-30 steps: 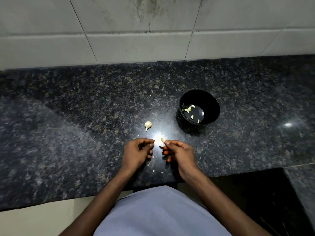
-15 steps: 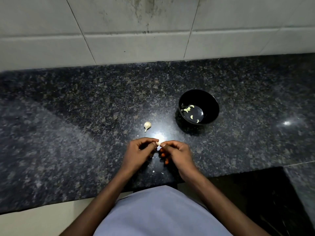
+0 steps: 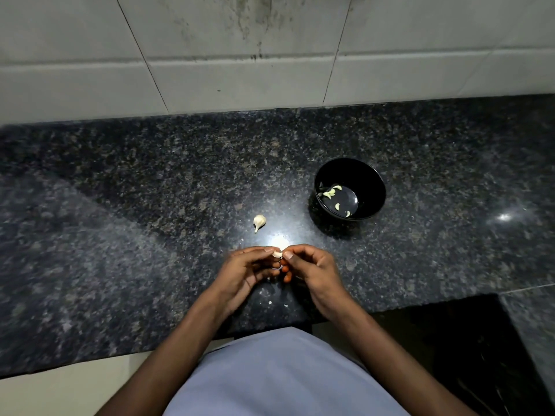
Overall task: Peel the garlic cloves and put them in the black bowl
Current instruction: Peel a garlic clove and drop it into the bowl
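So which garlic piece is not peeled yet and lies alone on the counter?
The garlic piece left of the black bowl; it lies untouched, with its papery tail.

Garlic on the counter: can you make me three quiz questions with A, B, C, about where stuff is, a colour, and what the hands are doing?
1. Where is the loose garlic piece?
A. in the bowl
B. on the counter, left of the bowl
C. on the wall

2. What colour is the bowl?
A. black
B. red
C. white

3. What are the hands doing?
A. resting flat
B. lifting the bowl
C. pinching one clove

Answers: B, it lies on the dark counter. A, its wall is black. C, left hand and right hand pinch the clove together.
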